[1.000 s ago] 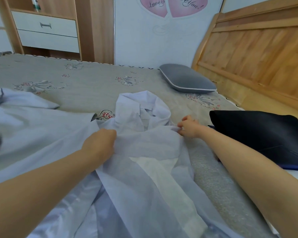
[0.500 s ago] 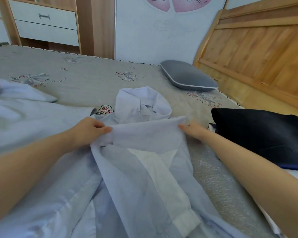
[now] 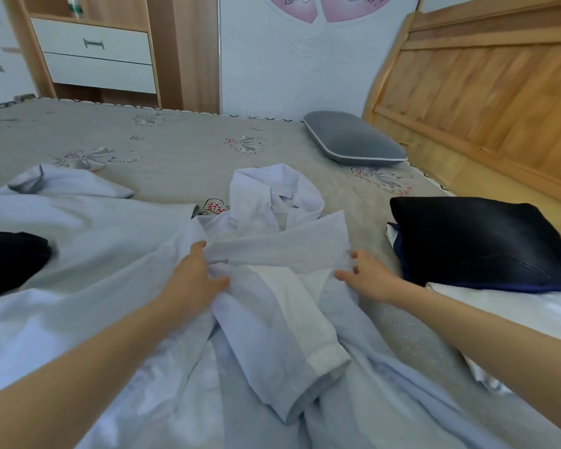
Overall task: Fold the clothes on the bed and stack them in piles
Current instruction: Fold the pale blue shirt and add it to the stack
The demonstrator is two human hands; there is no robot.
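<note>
On the bed point(image 3: 175, 157) a shirt point(image 3: 272, 286) lies in the middle between both hands, a clothes heap point(image 3: 62, 254) to its left, a folded pile point(image 3: 476, 244) to its right, a pillow point(image 3: 353, 140) behind by the headboard point(image 3: 483, 92).

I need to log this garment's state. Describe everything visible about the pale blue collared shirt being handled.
The pale blue collared shirt looks like thin woven cotton, lying rumpled on the grey patterned bedspread. Its collar points away from the person and stands partly up. A cuffed sleeve lies folded across the body, its cuff nearer the person. The left hand and right hand each pinch one end of a folded band of fabric below the collar.
</note>
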